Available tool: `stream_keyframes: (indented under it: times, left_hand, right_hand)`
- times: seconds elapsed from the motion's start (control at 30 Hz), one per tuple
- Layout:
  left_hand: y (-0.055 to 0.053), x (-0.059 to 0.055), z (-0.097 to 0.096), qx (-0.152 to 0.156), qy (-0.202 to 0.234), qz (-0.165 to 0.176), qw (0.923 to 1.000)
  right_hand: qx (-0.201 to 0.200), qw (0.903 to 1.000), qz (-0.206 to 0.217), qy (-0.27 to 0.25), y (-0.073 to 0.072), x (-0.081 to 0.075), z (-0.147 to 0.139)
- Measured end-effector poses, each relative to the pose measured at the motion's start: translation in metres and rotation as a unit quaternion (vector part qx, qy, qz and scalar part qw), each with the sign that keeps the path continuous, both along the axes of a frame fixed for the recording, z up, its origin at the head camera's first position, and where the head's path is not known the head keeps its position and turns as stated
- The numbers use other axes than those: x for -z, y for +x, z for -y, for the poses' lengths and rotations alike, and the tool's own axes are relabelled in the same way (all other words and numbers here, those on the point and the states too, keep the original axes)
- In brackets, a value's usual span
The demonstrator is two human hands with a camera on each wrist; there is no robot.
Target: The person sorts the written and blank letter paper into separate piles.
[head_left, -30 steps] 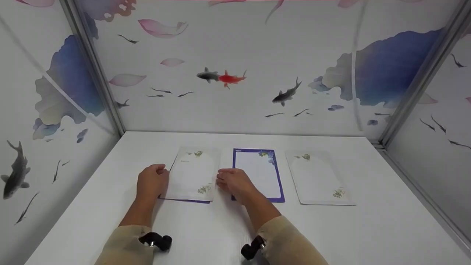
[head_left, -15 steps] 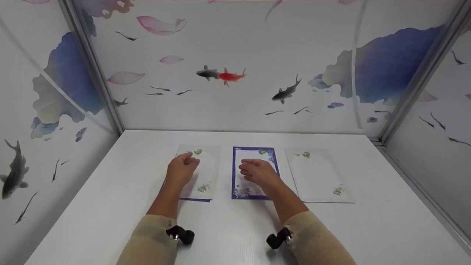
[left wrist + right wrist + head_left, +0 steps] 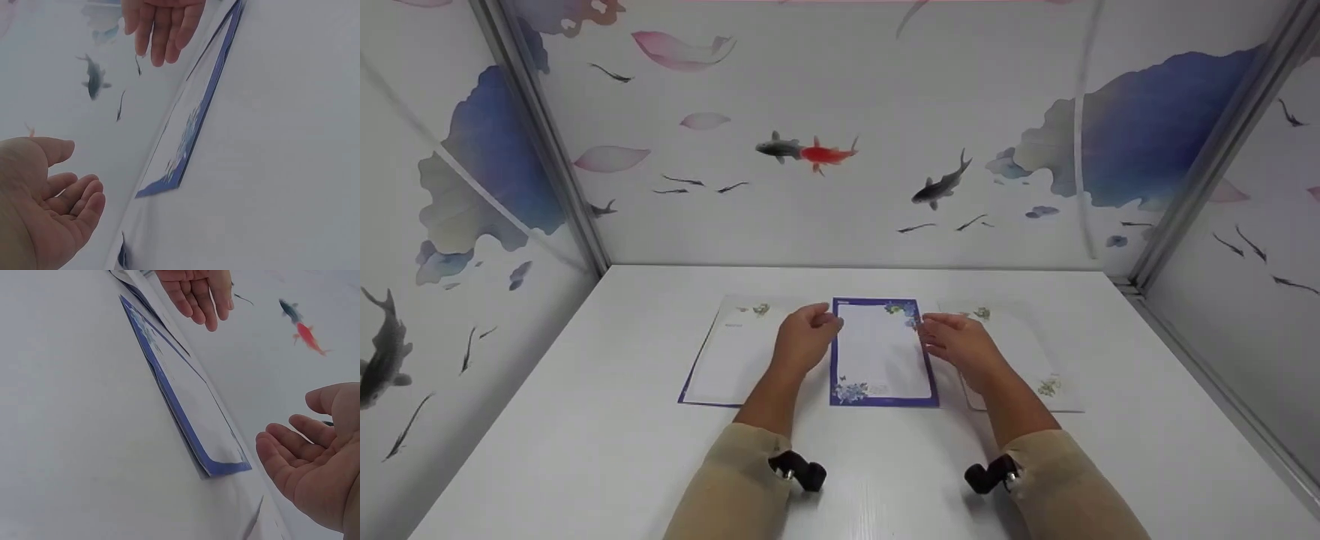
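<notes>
A sheet of stationery paper with a blue-purple border and printed flowers (image 3: 881,352) lies in the middle of the table, between my two hands. At its left edge is my left hand (image 3: 804,337), empty, with relaxed fingers (image 3: 89,202) slightly bent. My right hand (image 3: 967,349) is at the sheet's right edge, palm turned inward and likewise holding nothing (image 3: 315,461). In the wrist views both hands show apart from the paper. To the left lies a pale flowered sheet (image 3: 727,364) over a blue-edged one, partly covered by my left hand.
Another pale flowered sheet (image 3: 1020,360) lies on the right, partly behind my right hand. The white table (image 3: 877,465) is enclosed by panels (image 3: 840,217) printed with fish and petals, joined by metal posts (image 3: 544,142).
Both hands have moved right, from the sides of the left sheets to the sides of the middle blue-bordered sheet. The sheets themselves lie where they were.
</notes>
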State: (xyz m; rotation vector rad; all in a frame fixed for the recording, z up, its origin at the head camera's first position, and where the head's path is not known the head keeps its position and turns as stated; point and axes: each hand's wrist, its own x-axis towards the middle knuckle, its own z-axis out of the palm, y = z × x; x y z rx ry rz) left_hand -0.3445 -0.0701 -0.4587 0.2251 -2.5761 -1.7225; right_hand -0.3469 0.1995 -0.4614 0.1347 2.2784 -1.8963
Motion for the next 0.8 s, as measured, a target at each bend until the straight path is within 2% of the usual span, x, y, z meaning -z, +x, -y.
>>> stream_keyframes:
  times: [0.23,0.33,0.4,0.53,0.6,0.7,0.8]
  left_hand:
    - [0.002,0.001,-0.009,0.037,-0.011,0.004,0.9992]
    - [0.004,0.005,-0.007,0.072,-0.043,0.012,0.9964]
    - [0.005,0.008,-0.006,0.1,-0.079,0.014,0.9917]
    - [0.007,0.015,-0.003,0.158,-0.15,0.014,0.9759]
    - [0.008,0.017,-0.003,0.183,-0.175,0.023,0.9671]
    - [0.011,0.019,-0.003,0.222,-0.218,0.041,0.9494]
    - [0.013,0.02,-0.004,0.259,-0.268,0.046,0.9269]
  right_hand:
    - [0.01,0.9993,0.008,0.034,-0.003,0.002,-0.01]
    - [0.005,0.9962,0.016,0.085,-0.001,0.004,-0.008]
    - [-0.007,0.9905,0.016,0.136,0.0,0.005,-0.006]
    - [-0.052,0.969,0.003,0.241,0.003,0.007,-0.002]
    - [-0.079,0.9574,-0.002,0.278,0.005,0.008,-0.001]
    - [-0.121,0.9419,-0.005,0.313,0.009,0.01,0.0]
    - [-0.163,0.9256,-0.004,0.342,0.013,0.011,0.001]
